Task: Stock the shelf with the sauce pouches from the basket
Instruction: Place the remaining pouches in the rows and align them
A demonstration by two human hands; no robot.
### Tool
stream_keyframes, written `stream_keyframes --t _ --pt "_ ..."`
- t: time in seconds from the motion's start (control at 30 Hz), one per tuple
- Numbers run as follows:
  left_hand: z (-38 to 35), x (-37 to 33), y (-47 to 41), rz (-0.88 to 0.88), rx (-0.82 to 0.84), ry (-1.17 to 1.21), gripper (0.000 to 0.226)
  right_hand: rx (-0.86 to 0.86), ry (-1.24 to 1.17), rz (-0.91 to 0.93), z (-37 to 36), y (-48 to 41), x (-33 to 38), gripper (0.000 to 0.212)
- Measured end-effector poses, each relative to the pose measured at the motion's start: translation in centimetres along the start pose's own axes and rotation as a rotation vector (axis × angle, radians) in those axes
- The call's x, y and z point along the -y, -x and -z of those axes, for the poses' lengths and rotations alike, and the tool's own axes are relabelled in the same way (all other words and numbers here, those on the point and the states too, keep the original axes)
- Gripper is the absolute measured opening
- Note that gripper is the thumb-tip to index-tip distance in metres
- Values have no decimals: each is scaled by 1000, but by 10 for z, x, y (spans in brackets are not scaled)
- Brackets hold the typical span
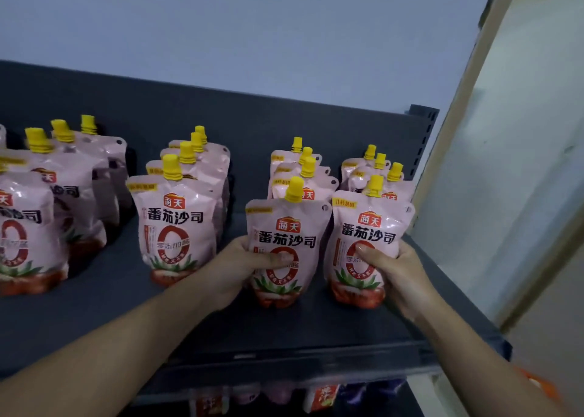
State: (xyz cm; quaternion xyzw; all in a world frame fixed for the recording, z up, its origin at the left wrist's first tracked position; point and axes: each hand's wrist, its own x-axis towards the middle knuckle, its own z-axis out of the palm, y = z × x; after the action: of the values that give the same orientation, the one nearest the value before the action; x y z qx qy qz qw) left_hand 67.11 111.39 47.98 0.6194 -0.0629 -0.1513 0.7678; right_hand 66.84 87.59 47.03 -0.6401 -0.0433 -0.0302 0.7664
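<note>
Pink tomato-sauce pouches with yellow caps stand in rows on the dark grey shelf (316, 325). My left hand (240, 268) grips the front pouch (287, 227) of the second row from the right, thumb across its label. My right hand (398, 274) grips the front pouch (369, 227) of the rightmost row from its right side. Both pouches stand upright with their bases on the shelf. Further rows stand to the left, one with its front pouch (175, 227) free-standing, and another row (28, 227) at the far left. The basket is out of view.
The shelf's dark back panel (284, 116) rises behind the rows, with a slotted upright (423, 132) at the right end. A pale wall or door frame (505, 163) lies close on the right. Other packets (319, 396) hang on the level below. Something orange (534, 382) shows at lower right.
</note>
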Motion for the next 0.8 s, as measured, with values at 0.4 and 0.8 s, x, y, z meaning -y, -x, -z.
stream_keyframes --t 0.4,0.8 --pt "0 6 -1 -60 52 -575 56 279 540 -83 41 -2 1 45" --pt "-15 31 -21 -258 -127 -510 63 177 565 -94 92 -27 11 56"
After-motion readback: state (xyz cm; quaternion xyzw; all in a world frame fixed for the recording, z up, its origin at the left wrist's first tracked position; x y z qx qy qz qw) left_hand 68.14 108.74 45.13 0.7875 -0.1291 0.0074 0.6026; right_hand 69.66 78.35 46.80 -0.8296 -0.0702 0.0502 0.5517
